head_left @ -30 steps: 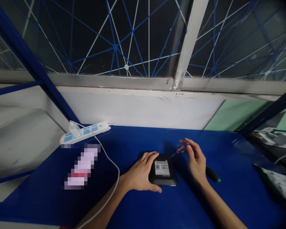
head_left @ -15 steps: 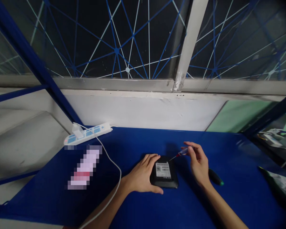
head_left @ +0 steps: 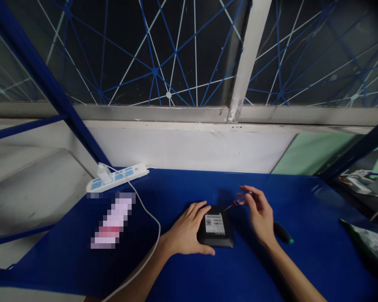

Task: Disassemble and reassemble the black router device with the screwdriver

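Observation:
A flat black device (head_left: pixel 228 233) lies on the blue table, its face with a white printed label turned up. Around its left side my left hand (head_left: pixel 186 234) grips it, fingers over the far edge and thumb by the near edge. My right hand (head_left: pixel 261 214) pinches a small screwdriver (head_left: pixel 237 203) with a clear purplish handle and a red collar. Its thin shaft slants down to the device's far right corner, where the tip seems to touch; a screw there is too small to make out. Just right of my right wrist lies a dark handle-like tool (head_left: pixel 282 233) with a green end.
At the back left lies a white power strip (head_left: pixel 119 178) with a plugged-in adapter. Its white cable (head_left: pixel 146 207) crosses over my left forearm. A pixelated pink item (head_left: pixel 115 220) is on the left. Near the right edge sits a dark-and-silver bag (head_left: pixel 370 243). Blue frame posts flank the table.
The view has shifted slightly. My left hand stays on the device, and the screwdriver tip stays at the same corner while the fingers of my right hand shift slightly on the handle.

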A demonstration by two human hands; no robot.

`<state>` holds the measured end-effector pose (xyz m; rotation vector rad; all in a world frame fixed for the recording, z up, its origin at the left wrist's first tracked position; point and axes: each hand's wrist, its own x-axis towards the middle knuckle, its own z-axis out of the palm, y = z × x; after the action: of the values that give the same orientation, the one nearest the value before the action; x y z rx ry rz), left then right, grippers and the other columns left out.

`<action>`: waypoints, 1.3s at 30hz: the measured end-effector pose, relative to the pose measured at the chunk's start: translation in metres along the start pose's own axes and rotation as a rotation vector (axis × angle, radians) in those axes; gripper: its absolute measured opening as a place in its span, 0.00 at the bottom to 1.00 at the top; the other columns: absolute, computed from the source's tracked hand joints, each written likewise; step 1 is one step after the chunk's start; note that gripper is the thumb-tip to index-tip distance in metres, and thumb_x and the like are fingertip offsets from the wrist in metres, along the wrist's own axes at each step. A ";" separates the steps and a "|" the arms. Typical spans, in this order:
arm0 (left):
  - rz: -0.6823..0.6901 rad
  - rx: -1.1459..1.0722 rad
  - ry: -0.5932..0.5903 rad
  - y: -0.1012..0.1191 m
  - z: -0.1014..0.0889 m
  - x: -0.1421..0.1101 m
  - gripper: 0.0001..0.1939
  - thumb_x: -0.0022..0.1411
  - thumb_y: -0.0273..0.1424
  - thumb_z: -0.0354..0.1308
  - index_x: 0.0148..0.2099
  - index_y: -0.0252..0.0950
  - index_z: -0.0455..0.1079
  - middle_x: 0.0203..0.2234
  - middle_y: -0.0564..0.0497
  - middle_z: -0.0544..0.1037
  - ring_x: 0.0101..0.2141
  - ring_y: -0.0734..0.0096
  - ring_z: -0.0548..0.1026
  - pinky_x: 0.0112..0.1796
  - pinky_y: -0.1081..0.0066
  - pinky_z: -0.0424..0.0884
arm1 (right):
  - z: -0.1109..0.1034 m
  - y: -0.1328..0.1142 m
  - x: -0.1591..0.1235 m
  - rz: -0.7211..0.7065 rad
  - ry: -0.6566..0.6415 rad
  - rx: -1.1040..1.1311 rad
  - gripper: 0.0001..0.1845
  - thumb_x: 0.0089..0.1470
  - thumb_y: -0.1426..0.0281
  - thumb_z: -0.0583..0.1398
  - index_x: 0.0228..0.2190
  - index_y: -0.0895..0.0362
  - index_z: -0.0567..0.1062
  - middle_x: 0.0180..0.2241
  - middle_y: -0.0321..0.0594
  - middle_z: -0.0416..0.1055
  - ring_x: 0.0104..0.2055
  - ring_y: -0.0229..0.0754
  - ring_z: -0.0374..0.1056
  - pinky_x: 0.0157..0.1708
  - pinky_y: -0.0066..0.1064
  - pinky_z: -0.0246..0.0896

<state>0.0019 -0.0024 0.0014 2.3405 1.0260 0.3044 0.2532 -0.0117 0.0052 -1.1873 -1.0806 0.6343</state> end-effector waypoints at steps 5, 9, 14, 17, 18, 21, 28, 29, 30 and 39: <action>0.008 0.004 -0.012 0.001 -0.002 -0.001 0.62 0.42 0.59 0.72 0.71 0.40 0.50 0.70 0.38 0.52 0.68 0.39 0.50 0.65 0.42 0.53 | 0.001 0.007 0.002 -0.014 0.034 -0.006 0.15 0.56 0.58 0.65 0.42 0.52 0.75 0.38 0.38 0.73 0.33 0.40 0.72 0.34 0.35 0.73; 0.003 0.019 -0.028 -0.001 -0.003 -0.002 0.62 0.42 0.60 0.71 0.71 0.40 0.50 0.70 0.39 0.52 0.69 0.39 0.49 0.66 0.41 0.51 | -0.001 0.013 0.004 -0.025 0.063 0.009 0.15 0.52 0.58 0.68 0.37 0.53 0.75 0.33 0.36 0.72 0.32 0.39 0.70 0.32 0.33 0.72; -0.038 0.025 -0.033 -0.004 -0.002 -0.003 0.63 0.40 0.60 0.72 0.71 0.41 0.51 0.71 0.40 0.51 0.69 0.36 0.47 0.66 0.39 0.49 | -0.002 0.010 0.005 -0.028 0.061 0.004 0.14 0.52 0.58 0.68 0.36 0.53 0.76 0.33 0.37 0.73 0.32 0.40 0.72 0.32 0.33 0.72; -0.050 0.031 -0.040 -0.005 -0.002 -0.003 0.61 0.41 0.60 0.72 0.71 0.42 0.52 0.71 0.40 0.51 0.69 0.36 0.47 0.65 0.38 0.51 | -0.002 0.003 0.004 -0.013 0.048 0.017 0.16 0.54 0.58 0.67 0.41 0.53 0.76 0.37 0.40 0.76 0.36 0.43 0.75 0.34 0.36 0.74; -0.052 0.033 -0.040 -0.006 -0.002 -0.003 0.61 0.41 0.60 0.71 0.71 0.42 0.52 0.71 0.40 0.51 0.69 0.36 0.47 0.65 0.39 0.51 | -0.001 0.001 0.004 -0.002 0.034 0.026 0.17 0.56 0.58 0.66 0.44 0.53 0.76 0.40 0.42 0.77 0.38 0.45 0.76 0.35 0.37 0.75; -0.046 0.034 -0.028 -0.005 -0.001 -0.003 0.60 0.42 0.60 0.71 0.71 0.42 0.52 0.71 0.40 0.51 0.69 0.36 0.48 0.65 0.40 0.53 | -0.001 -0.003 0.003 0.020 -0.022 0.049 0.19 0.59 0.57 0.62 0.49 0.52 0.75 0.50 0.47 0.76 0.44 0.48 0.77 0.37 0.39 0.77; -0.010 0.015 0.019 -0.007 0.001 -0.004 0.59 0.42 0.59 0.72 0.70 0.43 0.54 0.68 0.40 0.56 0.67 0.37 0.53 0.64 0.40 0.54 | 0.001 0.002 0.001 0.002 0.002 -0.013 0.18 0.57 0.57 0.65 0.46 0.52 0.76 0.41 0.42 0.76 0.35 0.42 0.75 0.35 0.38 0.77; -0.008 0.013 0.020 -0.007 0.001 -0.003 0.59 0.41 0.58 0.72 0.70 0.43 0.54 0.68 0.40 0.56 0.67 0.37 0.53 0.64 0.40 0.54 | 0.002 0.002 0.001 -0.002 0.002 -0.013 0.19 0.56 0.57 0.65 0.46 0.52 0.76 0.40 0.41 0.75 0.34 0.42 0.74 0.35 0.38 0.77; -0.006 0.010 0.021 -0.007 0.001 -0.003 0.59 0.41 0.58 0.73 0.70 0.43 0.54 0.68 0.40 0.56 0.67 0.37 0.53 0.64 0.41 0.54 | 0.002 0.003 0.001 -0.006 0.003 -0.014 0.19 0.56 0.58 0.65 0.46 0.52 0.76 0.39 0.40 0.75 0.34 0.42 0.74 0.35 0.37 0.76; 0.000 -0.003 0.033 -0.006 0.001 -0.004 0.58 0.42 0.57 0.73 0.70 0.44 0.54 0.67 0.42 0.57 0.66 0.38 0.54 0.64 0.42 0.56 | -0.001 0.001 -0.001 0.027 -0.080 0.026 0.23 0.63 0.57 0.58 0.57 0.50 0.70 0.53 0.47 0.75 0.47 0.49 0.76 0.44 0.44 0.74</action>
<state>-0.0037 -0.0026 -0.0030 2.3395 1.0401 0.3452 0.2541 -0.0127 0.0038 -1.1638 -1.1218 0.7196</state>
